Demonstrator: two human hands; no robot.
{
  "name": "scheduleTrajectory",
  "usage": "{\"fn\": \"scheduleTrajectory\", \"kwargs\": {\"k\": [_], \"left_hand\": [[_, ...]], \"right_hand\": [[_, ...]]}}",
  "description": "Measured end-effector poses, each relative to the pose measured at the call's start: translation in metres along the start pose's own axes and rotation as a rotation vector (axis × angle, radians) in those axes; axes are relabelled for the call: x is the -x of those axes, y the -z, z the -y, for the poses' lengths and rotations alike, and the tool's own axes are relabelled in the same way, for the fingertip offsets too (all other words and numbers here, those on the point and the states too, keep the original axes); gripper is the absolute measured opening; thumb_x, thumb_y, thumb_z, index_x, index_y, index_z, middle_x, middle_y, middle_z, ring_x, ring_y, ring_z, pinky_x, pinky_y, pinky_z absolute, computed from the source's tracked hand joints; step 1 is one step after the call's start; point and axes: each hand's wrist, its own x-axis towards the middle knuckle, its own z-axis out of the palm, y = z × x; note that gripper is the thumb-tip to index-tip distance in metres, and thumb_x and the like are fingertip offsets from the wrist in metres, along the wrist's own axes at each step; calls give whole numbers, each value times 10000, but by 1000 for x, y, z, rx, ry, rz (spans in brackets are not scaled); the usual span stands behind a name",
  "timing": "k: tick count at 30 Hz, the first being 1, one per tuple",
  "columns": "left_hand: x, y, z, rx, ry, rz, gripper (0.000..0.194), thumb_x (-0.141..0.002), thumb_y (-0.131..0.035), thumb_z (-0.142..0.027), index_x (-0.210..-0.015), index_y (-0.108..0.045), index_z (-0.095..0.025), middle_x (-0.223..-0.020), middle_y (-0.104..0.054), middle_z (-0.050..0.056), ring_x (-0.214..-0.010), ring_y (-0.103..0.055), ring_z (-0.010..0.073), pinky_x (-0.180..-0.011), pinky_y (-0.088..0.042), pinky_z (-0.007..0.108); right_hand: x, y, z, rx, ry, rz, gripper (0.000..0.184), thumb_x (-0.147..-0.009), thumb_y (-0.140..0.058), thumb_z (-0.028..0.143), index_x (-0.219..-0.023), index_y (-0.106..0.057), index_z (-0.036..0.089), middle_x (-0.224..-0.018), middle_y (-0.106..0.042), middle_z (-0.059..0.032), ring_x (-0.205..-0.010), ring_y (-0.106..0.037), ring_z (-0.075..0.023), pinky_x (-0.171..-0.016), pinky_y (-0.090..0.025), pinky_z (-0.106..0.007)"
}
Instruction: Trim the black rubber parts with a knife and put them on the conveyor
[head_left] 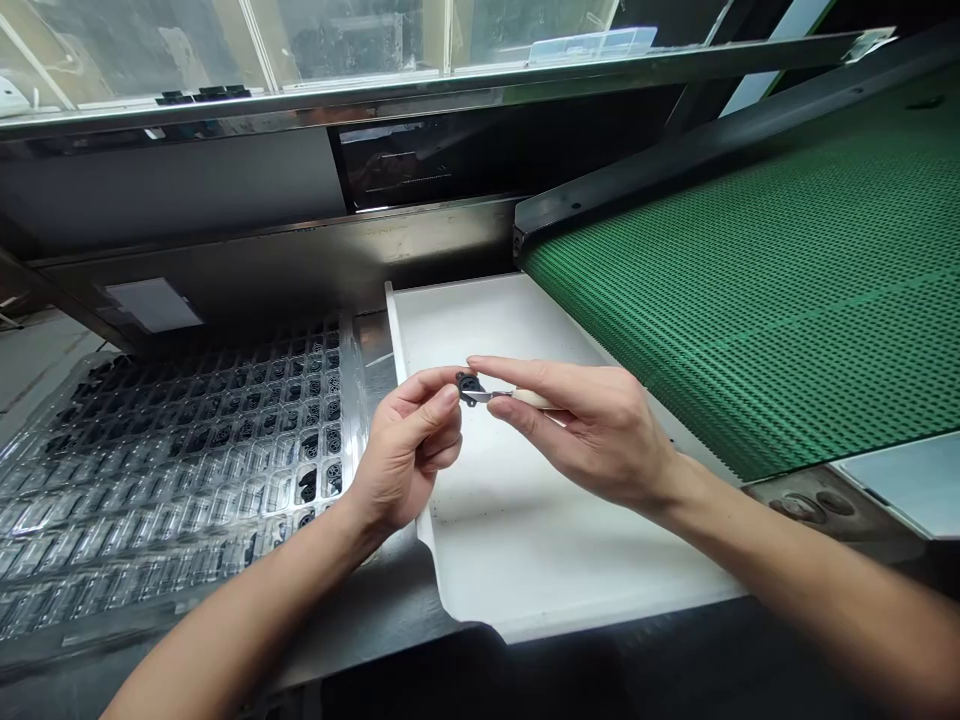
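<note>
Pinched between the thumb and fingers of my left hand (412,440) is a small round black plastic part (470,388) with little tabs at its edge. My right hand (592,425) is closed around the pale handle of a small knife (525,397). The knife's thin metal blade lies against the face of the black part. Both hands hover over a white tray (480,560), which has a few dark specks on it. Most of the knife handle is hidden by my right fingers.
Left of the white tray lies a clear plastic blister tray (180,500), partly filled with black parts. A green mesh conveyor belt (787,280) runs on the right. Behind stands a metal ledge (450,235), and a metal-edged shelf (420,92) crosses above it.
</note>
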Motion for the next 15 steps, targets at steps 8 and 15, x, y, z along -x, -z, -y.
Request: {"fn": "scheduleTrajectory", "kwargs": {"k": [8,15], "left_hand": [[0,-1,0,8,2,-13,203,-897,-920,-307,-1057,-845,-207,-646,-314,-78,-547,-175,51,-467,-185,153],[0,-2,-1,-24,-4,-47,289,-846,-957,-340,-1056,-830,-187,-635,-332,-81,-544,-192,54,-464,-194,161]], "right_hand": [[1,1,-1,38,21,1,362,-1111,-728,213,-1472,-741,220,-1254,-824,-71,-722,-746,-136,-690,-622,-270],[1,1,-1,65,47,-11,363,-1092,-743,181,-1451,-759,233,-1237,-829,-64,-746,-759,-150,-698,-613,-287]]}}
